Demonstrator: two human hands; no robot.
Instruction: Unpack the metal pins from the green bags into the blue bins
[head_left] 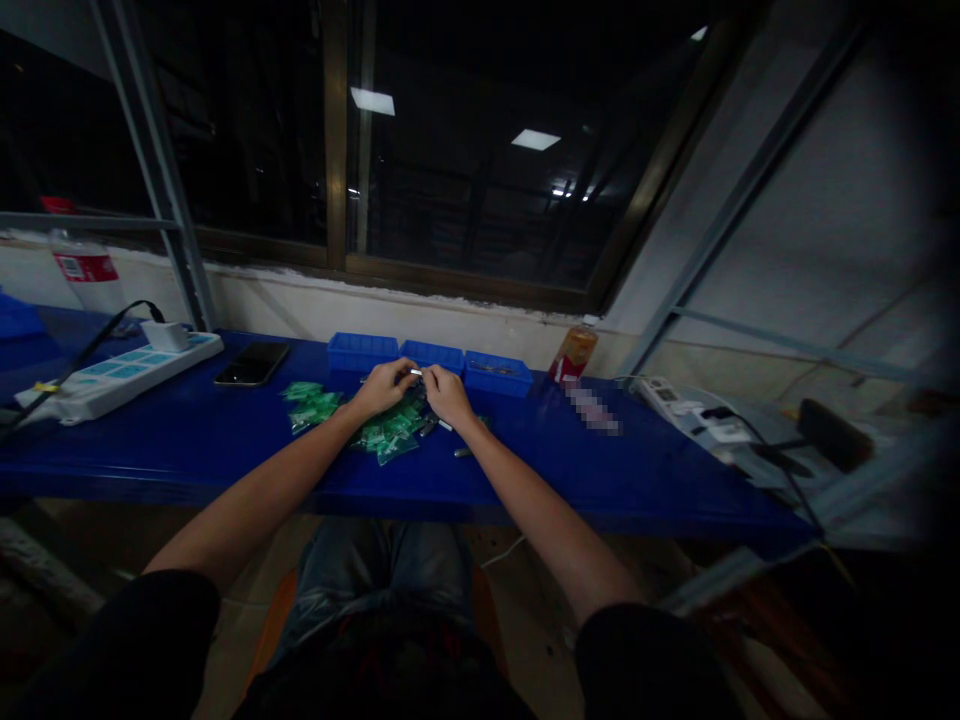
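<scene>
My left hand [385, 387] and my right hand [447, 392] meet over the middle of the blue table [570, 470]. Between their fingertips is a small whitish piece [415, 372], held from both sides; its exact shape is too small to tell. Under and beside my left hand lie many small green plastic packets [390, 432]. Several small metallic pieces [462, 452] are scattered below my right hand. Three blue trays stand in a row just behind the hands: a left one [363, 347], a middle one, partly hidden, and a right one [498, 374] with thin items in it.
On the left are a phone [253, 364], a white power strip [135, 376] with a plugged-in adapter and cable, and a bottle with a red label [86, 270]. An amber drink bottle [574, 352] stands right of the trays. Metal frame posts and cables flank the table.
</scene>
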